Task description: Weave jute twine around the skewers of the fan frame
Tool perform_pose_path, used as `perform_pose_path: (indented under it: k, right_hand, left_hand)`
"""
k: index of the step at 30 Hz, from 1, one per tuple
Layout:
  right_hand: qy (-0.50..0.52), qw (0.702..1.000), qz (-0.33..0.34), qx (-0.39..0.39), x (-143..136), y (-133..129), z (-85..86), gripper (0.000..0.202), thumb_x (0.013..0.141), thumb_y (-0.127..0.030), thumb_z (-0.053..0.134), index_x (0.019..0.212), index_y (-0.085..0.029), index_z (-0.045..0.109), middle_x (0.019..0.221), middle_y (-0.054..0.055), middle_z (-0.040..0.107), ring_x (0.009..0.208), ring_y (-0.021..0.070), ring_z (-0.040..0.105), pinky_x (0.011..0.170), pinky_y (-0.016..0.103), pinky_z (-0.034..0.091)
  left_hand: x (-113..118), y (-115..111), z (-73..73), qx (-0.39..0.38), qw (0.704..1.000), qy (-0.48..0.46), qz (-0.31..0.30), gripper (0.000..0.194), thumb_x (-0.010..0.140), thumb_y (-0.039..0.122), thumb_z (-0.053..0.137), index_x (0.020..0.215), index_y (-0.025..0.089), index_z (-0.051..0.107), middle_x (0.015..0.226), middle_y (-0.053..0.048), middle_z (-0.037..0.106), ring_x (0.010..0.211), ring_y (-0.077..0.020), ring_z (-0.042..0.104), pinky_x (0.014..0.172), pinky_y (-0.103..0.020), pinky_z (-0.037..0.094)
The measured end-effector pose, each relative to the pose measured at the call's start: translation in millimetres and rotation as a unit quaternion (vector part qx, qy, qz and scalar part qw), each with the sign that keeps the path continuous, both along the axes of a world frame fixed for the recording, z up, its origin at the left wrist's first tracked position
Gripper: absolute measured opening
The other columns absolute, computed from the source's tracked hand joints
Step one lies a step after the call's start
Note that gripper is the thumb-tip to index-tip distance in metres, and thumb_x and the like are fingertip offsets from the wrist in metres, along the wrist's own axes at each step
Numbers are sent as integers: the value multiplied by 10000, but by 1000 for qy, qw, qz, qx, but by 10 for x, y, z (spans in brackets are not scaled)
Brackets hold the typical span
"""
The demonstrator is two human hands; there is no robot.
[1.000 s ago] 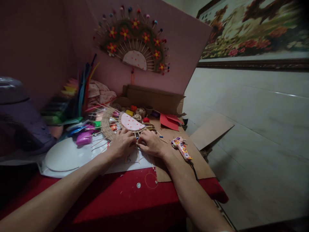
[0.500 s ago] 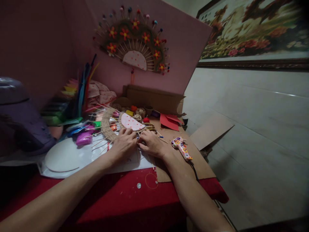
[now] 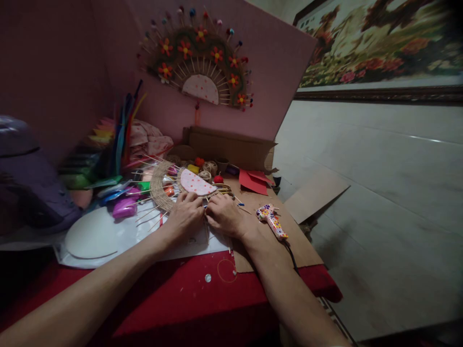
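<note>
A half-round fan of wooden skewers lies in front of me, with a twine-wrapped arc [image 3: 159, 185] and a white half-circle of red-dotted fabric [image 3: 197, 183] at its centre. My left hand [image 3: 186, 212] is closed on the fan's near edge, its curled fingers just below the dotted half-circle. Close beside it, my right hand [image 3: 224, 212] has its fingers bent and pressed together over the same edge. What those fingertips pinch is hidden. Thin skewers stick out below and between the two hands.
A flower-patterned glue gun [image 3: 272, 221] lies on a cardboard sheet [image 3: 302, 253] at right, near red paper [image 3: 255, 182]. Twine balls [image 3: 209, 167] stand behind the fan. At left are a white disc [image 3: 90, 233], purple packets [image 3: 125, 207] and a purple appliance [image 3: 32, 178]. A finished fan [image 3: 200, 89] hangs behind.
My right hand's fingers have shifted slightly and curl more closely over the fan's edge. The left hand stays nearly where it was. The view has moved a little.
</note>
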State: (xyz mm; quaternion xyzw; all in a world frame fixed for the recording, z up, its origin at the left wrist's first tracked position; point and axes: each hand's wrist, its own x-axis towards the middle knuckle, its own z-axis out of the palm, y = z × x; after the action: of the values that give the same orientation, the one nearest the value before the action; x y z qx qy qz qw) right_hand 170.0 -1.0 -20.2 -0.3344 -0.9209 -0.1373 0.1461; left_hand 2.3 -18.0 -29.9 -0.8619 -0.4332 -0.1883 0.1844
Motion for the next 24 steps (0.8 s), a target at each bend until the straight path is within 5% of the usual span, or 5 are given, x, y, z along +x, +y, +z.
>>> perform_pose_path:
  k: [11,24]
  right_hand:
    - [-29,998,1,54,-65,-1,-66,141,844,-219,541,887,-118,630,948,117,641,924,251,515,804,392,375]
    - [13,1000,-3,-7,-36,41,-87,129,851,-216,539,863,-113,616,932,131,609,936,242,506,821,387,387]
  left_hand:
    - [-19,9,-23,-4,999,-35,-2,146,822,209,562,728,192,672,868,-81,670,937,-270,497,813,-440,333]
    - [-26,12,-32,-5,999,-36,5,174,818,220,540,706,194,671,860,-88,669,954,-279,496,818,-447,334]
